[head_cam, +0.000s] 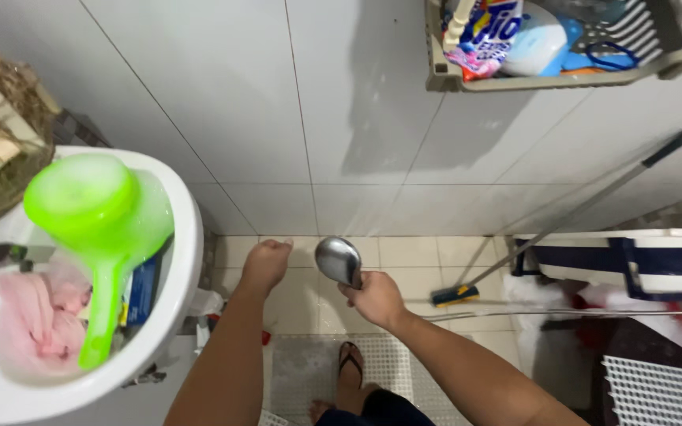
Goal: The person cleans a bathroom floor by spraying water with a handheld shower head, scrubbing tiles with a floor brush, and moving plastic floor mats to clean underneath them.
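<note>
In a white-tiled bathroom, our right hand (pixel 374 297) clamps its fingers around a shower head (pixel 339 259), our left hand (pixel 266 263) curls closed beside it, above a beige tiled floor (pixel 412 260).

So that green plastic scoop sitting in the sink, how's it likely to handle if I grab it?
The green scoop looks like thin plastic, so probably light and stiff. It seems wet or soapy, so the handle may be slippery. It rests tilted on pink cloth in the sink, so a nudge could probably tip it.
</note>
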